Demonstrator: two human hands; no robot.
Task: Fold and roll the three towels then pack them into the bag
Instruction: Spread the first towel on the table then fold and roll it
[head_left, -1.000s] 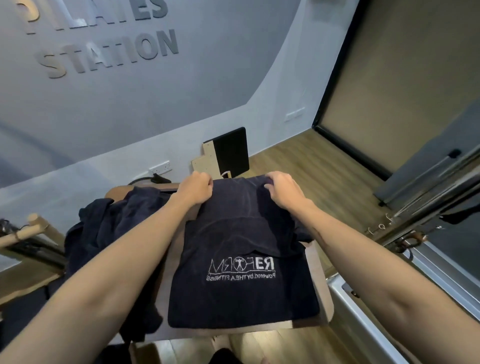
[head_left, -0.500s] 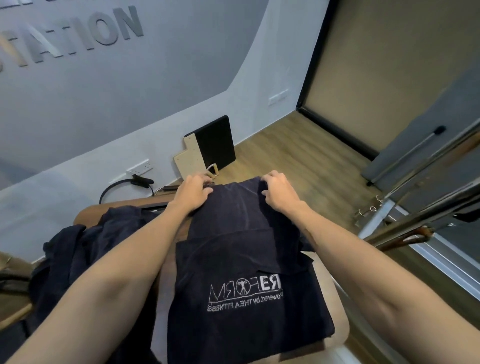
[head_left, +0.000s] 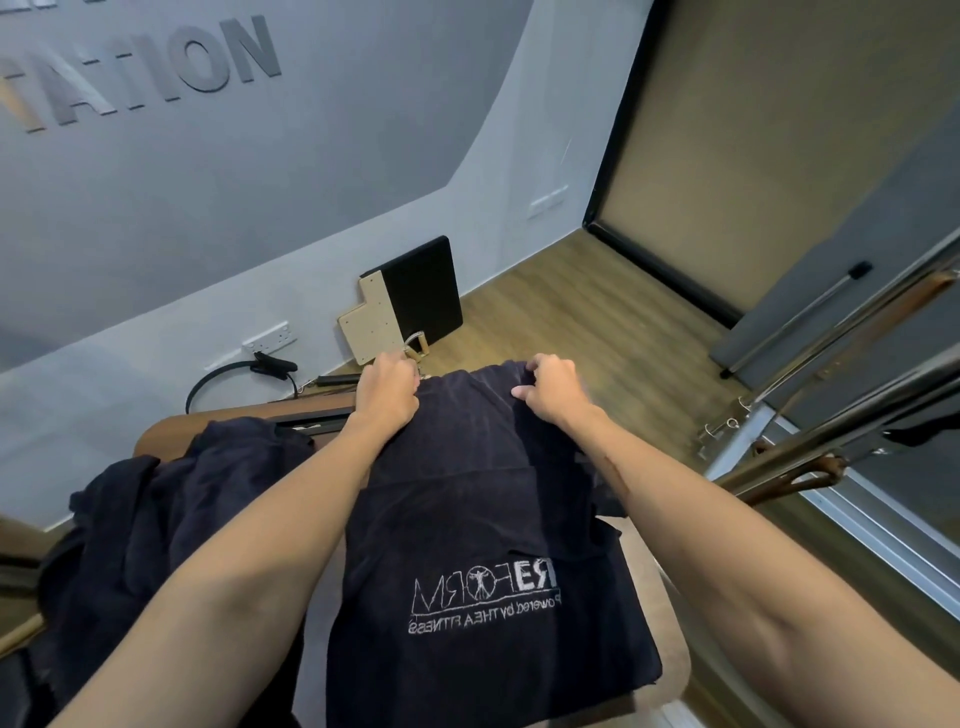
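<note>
Both hands have pulled in a little closer together along the far edge of the towel since a second ago, and the cloth between them is bunching up where it lay flatter before. Left hand sits at about 11 o'clock from the towel's middle, right hand at about 1 o'clock, and each grip is clamped on that far hem, fingers curled over the fabric. The towel itself is spread on the counter right in front of the person, white logo at the 6 o'clock end and reading mirrored from here, with one layer already lying over another, so it looks part folded. My read: this is either the next fold coming toward the body or the very start of the roll, can't honestly say which from one shot. Either way it's only towel number one, so the job is early. A heap of dark cloth sits off at 9 o'clock on the same counter, probably the other towels waiting, though it's too crumpled to count. No bag anywhere I can see. Thing to watch is the two corners staying level as the edge comes over, or the roll will go wonky.
</note>
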